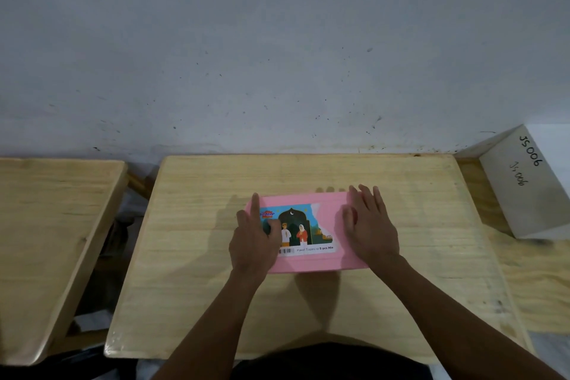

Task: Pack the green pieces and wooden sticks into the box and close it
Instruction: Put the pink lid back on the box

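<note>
The pink box (pixel 330 210) sits mid-tabletop (pixel 191 256), lid on. The left hand (pixel 256 237) and right hand (pixel 370 231) press on top, gripping nothing. Uneven pressure could leave an edge unlatched; I can't tell if it's seated.

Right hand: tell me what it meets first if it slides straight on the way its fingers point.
Right hand lies flat on the pink box; ahead only bare table, then probably the wall.
</note>
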